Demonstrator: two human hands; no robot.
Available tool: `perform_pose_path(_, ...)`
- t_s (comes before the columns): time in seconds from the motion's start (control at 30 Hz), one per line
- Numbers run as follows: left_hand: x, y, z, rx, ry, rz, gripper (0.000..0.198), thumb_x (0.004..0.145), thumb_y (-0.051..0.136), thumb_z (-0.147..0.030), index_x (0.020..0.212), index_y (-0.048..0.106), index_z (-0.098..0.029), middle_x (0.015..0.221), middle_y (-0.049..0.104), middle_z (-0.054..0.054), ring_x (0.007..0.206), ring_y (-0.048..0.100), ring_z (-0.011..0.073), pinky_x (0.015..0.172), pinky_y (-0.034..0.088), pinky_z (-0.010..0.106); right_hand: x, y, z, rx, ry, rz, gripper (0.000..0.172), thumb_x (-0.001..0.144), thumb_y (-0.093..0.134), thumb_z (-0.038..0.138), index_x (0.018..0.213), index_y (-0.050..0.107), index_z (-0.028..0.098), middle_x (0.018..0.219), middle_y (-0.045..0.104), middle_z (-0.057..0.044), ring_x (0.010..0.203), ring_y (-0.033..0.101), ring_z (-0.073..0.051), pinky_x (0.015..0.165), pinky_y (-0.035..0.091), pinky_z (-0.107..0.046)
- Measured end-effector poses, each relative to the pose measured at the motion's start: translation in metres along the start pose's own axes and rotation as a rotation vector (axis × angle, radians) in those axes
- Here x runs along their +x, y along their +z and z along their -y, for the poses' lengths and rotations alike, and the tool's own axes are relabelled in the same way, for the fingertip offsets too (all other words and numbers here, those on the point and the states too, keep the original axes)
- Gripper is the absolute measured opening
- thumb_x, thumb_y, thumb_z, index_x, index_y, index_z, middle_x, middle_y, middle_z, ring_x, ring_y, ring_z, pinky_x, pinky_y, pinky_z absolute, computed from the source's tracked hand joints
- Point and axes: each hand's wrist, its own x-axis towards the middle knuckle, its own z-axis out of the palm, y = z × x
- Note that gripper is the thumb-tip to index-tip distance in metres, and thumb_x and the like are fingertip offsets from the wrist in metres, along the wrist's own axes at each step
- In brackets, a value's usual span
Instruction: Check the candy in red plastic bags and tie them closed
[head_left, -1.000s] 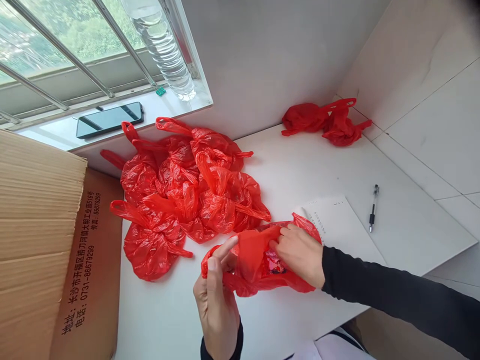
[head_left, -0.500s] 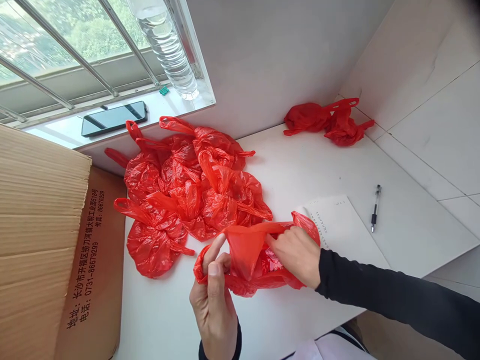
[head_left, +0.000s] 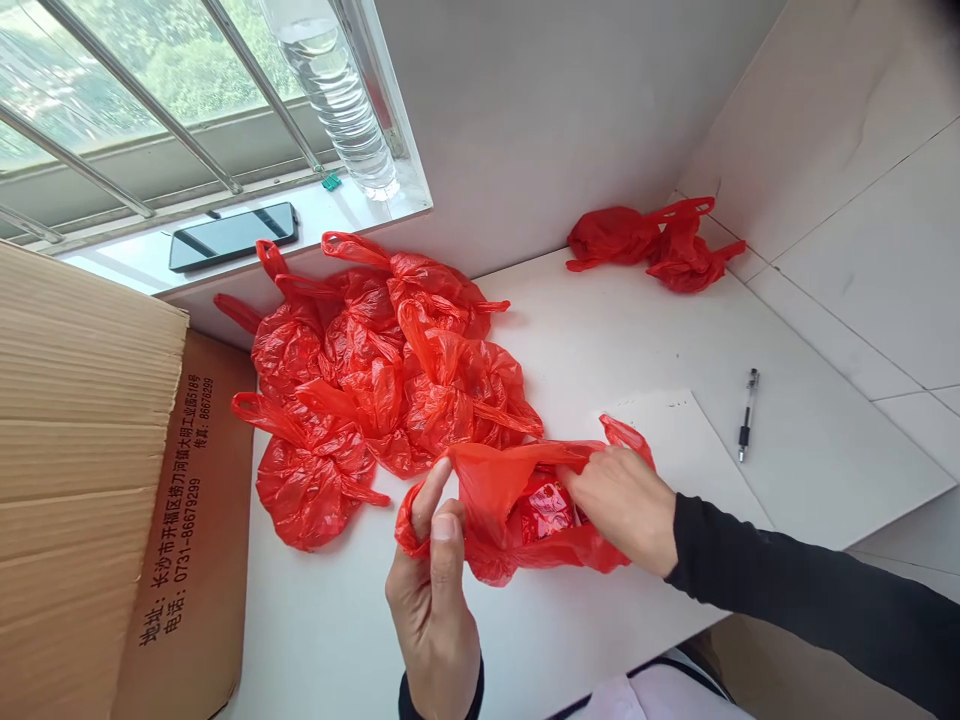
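A red plastic bag (head_left: 491,490) hangs spread open just above the table, low in the centre. My left hand (head_left: 431,610) is closed on its left handle, which loops round the raised fingers. Inside the bag's mouth lies a shiny red packet (head_left: 547,510) with pale print. My right hand (head_left: 626,505) reaches into the mouth from the right, fingers curled beside the packet. Its fingertips are hidden, so what they grip cannot be made out. The bag's other handle (head_left: 630,432) sticks up behind this hand.
Several tied red bags (head_left: 442,390) are heaped behind my left hand. Other red bags (head_left: 637,240) lie at the back right. A paper sheet (head_left: 675,440) and a pen (head_left: 748,415) are on the right. A carton (head_left: 187,520) stands left; the sill holds a phone (head_left: 232,238) and bottle (head_left: 337,110).
My right hand has moved a little to the right, drawing the bag's mouth wider. More of the red packet inside now shows. My left hand keeps its hold on the handle.
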Motion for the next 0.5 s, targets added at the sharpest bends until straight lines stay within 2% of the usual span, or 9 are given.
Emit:
perform_pose_path(0.07, -0.002, 0.001, -0.001, 0.020, -0.010, 0.017, 0.034, 0.098, 0.064, -0.042, 0.131, 0.071, -0.036, 0.133, 0.073, 0.000, 0.128, 0.063, 0.0220, 0.104, 0.053, 0.028, -0.004, -0.005, -0.003, 0.001, 0.003, -0.009, 0.019, 0.080, 0.061, -0.002, 0.085, 0.067, 0.016, 0.071, 0.070, -0.007, 0.069, 0.067, -0.028, 0.063, 0.038, -0.036)
perform_pose_path(0.13, -0.003, 0.003, -0.002, 0.032, 0.007, 0.010, 0.034, 0.099, 0.064, -0.041, 0.131, 0.071, -0.035, 0.128, 0.075, 0.000, 0.123, 0.065, 0.0201, 0.100, 0.054, 0.024, -0.012, -0.009, -0.006, 0.064, -0.010, -0.083, 0.020, 0.088, 0.057, 0.001, 0.087, 0.066, 0.019, 0.074, 0.068, -0.004, 0.071, 0.064, -0.025, 0.069, 0.043, -0.037)
perform_pose_path(0.23, -0.004, 0.005, -0.006, 0.031, 0.046, -0.046, 0.028, 0.098, 0.065, -0.040, 0.122, 0.076, -0.033, 0.118, 0.077, -0.002, 0.109, 0.067, 0.0157, 0.093, 0.054, 0.019, -0.025, -0.009, -0.017, 0.212, -0.038, -0.403, 0.022, 0.100, 0.051, 0.012, 0.113, 0.066, 0.021, 0.094, 0.068, -0.005, 0.085, 0.061, -0.025, 0.081, 0.047, -0.039)
perform_pose_path(0.3, -0.004, 0.005, -0.007, 0.020, 0.040, -0.079, 0.027, 0.095, 0.068, -0.043, 0.119, 0.078, -0.033, 0.112, 0.078, -0.002, 0.105, 0.067, 0.0151, 0.091, 0.054, 0.018, -0.030, -0.004, -0.030, 0.235, -0.027, -0.625, 0.035, 0.102, 0.053, 0.020, 0.137, 0.057, 0.019, 0.118, 0.064, -0.011, 0.106, 0.059, -0.029, 0.094, 0.047, -0.045)
perform_pose_path(0.33, -0.004, 0.005, -0.007, 0.017, 0.033, -0.097, 0.028, 0.094, 0.069, -0.044, 0.118, 0.078, -0.033, 0.111, 0.078, -0.003, 0.106, 0.067, 0.0155, 0.092, 0.054, 0.019, -0.031, 0.000, -0.037, 0.231, -0.004, -0.686, 0.044, 0.102, 0.056, 0.025, 0.145, 0.050, 0.018, 0.129, 0.061, -0.013, 0.116, 0.055, -0.032, 0.101, 0.044, -0.049)
perform_pose_path(0.4, -0.004, 0.003, -0.006, 0.023, 0.012, -0.132, 0.030, 0.091, 0.072, -0.046, 0.117, 0.078, -0.032, 0.117, 0.077, -0.002, 0.110, 0.065, 0.0168, 0.093, 0.052, 0.020, -0.033, 0.007, -0.052, 0.258, 0.076, -0.678, 0.060, 0.100, 0.061, 0.035, 0.153, 0.042, 0.013, 0.134, 0.059, -0.017, 0.122, 0.054, -0.035, 0.106, 0.042, -0.055)
perform_pose_path(0.47, -0.004, 0.000, -0.005, 0.036, -0.009, -0.160, 0.032, 0.090, 0.073, -0.048, 0.117, 0.078, -0.032, 0.125, 0.075, -0.002, 0.115, 0.063, 0.0182, 0.095, 0.051, 0.021, -0.035, 0.014, -0.063, 0.380, 0.172, -0.531, 0.065, 0.100, 0.059, 0.046, 0.153, 0.043, 0.012, 0.121, 0.067, -0.016, 0.109, 0.062, -0.033, 0.097, 0.050, -0.053)
perform_pose_path(0.5, -0.004, -0.002, -0.003, 0.043, -0.016, -0.168, 0.032, 0.090, 0.073, -0.048, 0.117, 0.078, -0.032, 0.128, 0.074, -0.002, 0.117, 0.062, 0.0187, 0.096, 0.050, 0.021, -0.037, 0.016, -0.067, 0.465, 0.207, -0.454, 0.061, 0.101, 0.055, 0.048, 0.151, 0.047, 0.014, 0.115, 0.070, -0.013, 0.101, 0.066, -0.031, 0.091, 0.054, -0.051)
